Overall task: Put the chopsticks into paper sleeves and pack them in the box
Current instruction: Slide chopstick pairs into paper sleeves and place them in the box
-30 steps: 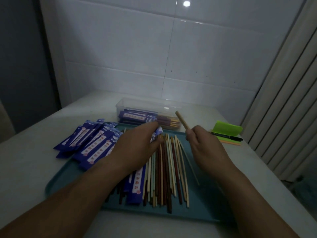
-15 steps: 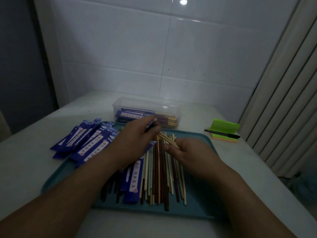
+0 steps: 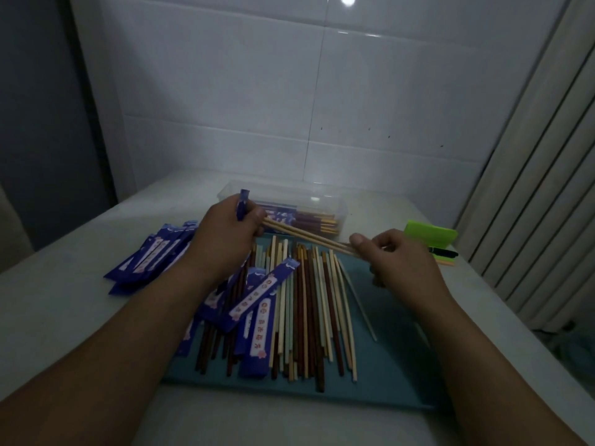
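Above centre, left hand (image 3: 225, 243) grips a blue paper sleeve (image 3: 242, 205); right hand (image 3: 401, 263) pinches pale wooden chopsticks (image 3: 306, 237); sleeve lettering illegible.

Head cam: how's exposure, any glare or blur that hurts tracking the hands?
Head view: underexposed, bluish cast throughout; a small hot glare spot high on the tiled wall, a fainter one on the clear box; wide-angle lean in the slatted panel at right; left hand, right hand and the chopstick pair between them fairly sharp, no strong smear; dark loose chopsticks merge in the dimness.
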Motion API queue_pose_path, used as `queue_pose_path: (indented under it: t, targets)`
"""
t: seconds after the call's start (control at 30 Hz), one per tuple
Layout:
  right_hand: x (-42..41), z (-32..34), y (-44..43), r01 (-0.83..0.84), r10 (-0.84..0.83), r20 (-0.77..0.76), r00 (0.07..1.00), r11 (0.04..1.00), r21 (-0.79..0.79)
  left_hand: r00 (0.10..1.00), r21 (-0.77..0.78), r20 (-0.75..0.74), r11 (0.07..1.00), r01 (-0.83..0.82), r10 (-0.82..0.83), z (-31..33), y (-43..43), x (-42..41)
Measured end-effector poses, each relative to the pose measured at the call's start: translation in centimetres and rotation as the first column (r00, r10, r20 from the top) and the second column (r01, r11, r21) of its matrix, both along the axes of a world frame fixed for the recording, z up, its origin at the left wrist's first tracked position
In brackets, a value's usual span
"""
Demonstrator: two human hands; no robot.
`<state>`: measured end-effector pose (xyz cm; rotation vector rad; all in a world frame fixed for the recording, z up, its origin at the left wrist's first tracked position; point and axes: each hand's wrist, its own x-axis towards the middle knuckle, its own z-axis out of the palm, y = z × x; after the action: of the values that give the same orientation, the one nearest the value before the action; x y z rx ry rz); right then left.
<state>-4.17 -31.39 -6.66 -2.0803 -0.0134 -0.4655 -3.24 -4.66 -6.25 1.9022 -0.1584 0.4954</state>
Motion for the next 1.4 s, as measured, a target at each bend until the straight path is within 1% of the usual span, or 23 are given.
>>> queue_pose_path:
  t: [0.03, 0.07, 0.1, 0.13, 0.17, 0.2, 0.23, 0.27, 0.37, 0.47, 0.57, 0.6, 0.67, 0.73, 0.83, 0.93, 1.1, 1.3, 1.4]
  targets:
    - [0.2, 0.0, -0.1, -0.013, 0.017, -0.021, 1.0, 0.981, 0.192, 1.0, -0.006, 0.002, 1.0, -0.006, 0.006, 0.0, 0.1, 0.0]
    - [0.4, 0.1, -0.3, -0.021, 0.037, -0.037, 0.999, 0.925, 0.38, 1.0, -0.011, 0.004, 1.0, -0.01, 0.01, 0.0, 0.1, 0.0]
    - [0.5, 0.3, -0.5, -0.034, 0.069, -0.041, 0.997, 0.83, 0.557, 1.0, -0.013, 0.007, 1.0, -0.012, 0.012, 0.1, 0.0, -0.1]
    - [0.5, 0.5, -0.5, -0.057, 0.111, -0.029, 0.993, 0.7, 0.711, 1.0, -0.01, 0.01, 1.0, -0.011, 0.011, 0.2, -0.1, -0.1]
    - [0.4, 0.7, -0.3, -0.078, 0.149, -0.008, 0.989, 0.563, 0.822, 1.0, 0.006, 0.013, 1.0, -0.005, 0.005, 0.4, -0.2, -0.2]
    - [0.3, 0.8, 0.0, -0.094, 0.182, 0.011, 0.983, 0.453, 0.887, 1.0, 0.039, 0.015, 0.999, 0.003, -0.004, 0.5, -0.4, -0.3]
    - [0.2, 1.0, 0.6, -0.105, 0.216, 0.021, 0.976, 0.384, 0.918, 1.0, 0.083, 0.013, 0.996, 0.019, -0.021, 0.6, -0.6, -0.4]
    - [0.1, 1.0, 1.3, -0.116, 0.257, 0.024, 0.966, 0.351, 0.929, 0.999, 0.134, 0.011, 0.99, 0.043, -0.045, 0.6, -0.8, -0.6]
    - [-0.3, 0.5, 3.3, -0.183, 0.377, 0.04, 0.925, 0.353, 0.918, 0.99, 0.288, 0.021, 0.949, 0.125, -0.137, 0.5, -1.9, -1.3]
    - [-0.7, 0.2, 4.2, -0.245, 0.421, 0.056, 0.906, 0.411, 0.878, 0.973, 0.378, 0.054, 0.907, 0.188, -0.224, 0.0, -2.9, -1.8]
    - [-0.5, 0.1, 3.9, -0.217, 0.351, 0.037, 0.936, 0.489, 0.845, 0.974, 0.52, 0.046, 0.838, 0.168, -0.223, 0.0, -3.0, -2.3]
    - [-0.3, 0.0, 3.6, -0.187, 0.312, 0.021, 0.95, 0.511, 0.839, 0.977, 0.569, 0.014, 0.805, 0.167, -0.212, 0.0, -2.9, -2.4]
    - [0.1, -0.3, 2.9, -0.125, 0.243, -0.012, 0.97, 0.54, 0.832, 0.976, 0.62, -0.067, 0.758, 0.204, -0.207, -0.1, -2.7, -2.3]
    - [0.3, -0.3, 2.4, -0.083, 0.196, -0.027, 0.98, 0.533, 0.842, 0.965, 0.628, -0.105, 0.736, 0.251, -0.239, -0.4, -2.6, -2.1]
    - [0.3, 0.0, 2.0, -0.077, 0.16, -0.006, 0.987, 0.506, 0.859, 0.959, 0.629, -0.062, 0.735, 0.252, -0.276, -0.9, -2.4, -1.8]
    - [0.2, 0.2, 2.0, -0.12, 0.176, 0.034, 0.984, 0.501, 0.857, 0.963, 0.655, 0.001, 0.728, 0.205, -0.271, -0.9, -2.3, -1.6]
    - [0.1, 0.3, 2.3, -0.172, 0.221, 0.067, 0.973, 0.499, 0.849, 0.959, 0.667, -0.012, 0.712, 0.219, -0.284, -1.0, -2.4, -1.5]
    - [0.1, 0.2, 2.4, -0.188, 0.217, 0.077, 0.973, 0.551, 0.813, 0.956, 0.664, 0.042, 0.723, 0.189, -0.289, -1.0, -2.5, -1.4]
    - [0.0, 0.1, 2.4, -0.197, 0.221, 0.08, 0.972, 0.583, 0.788, 0.955, 0.672, 0.092, 0.725, 0.148, -0.28, -1.2, -2.6, -1.4]
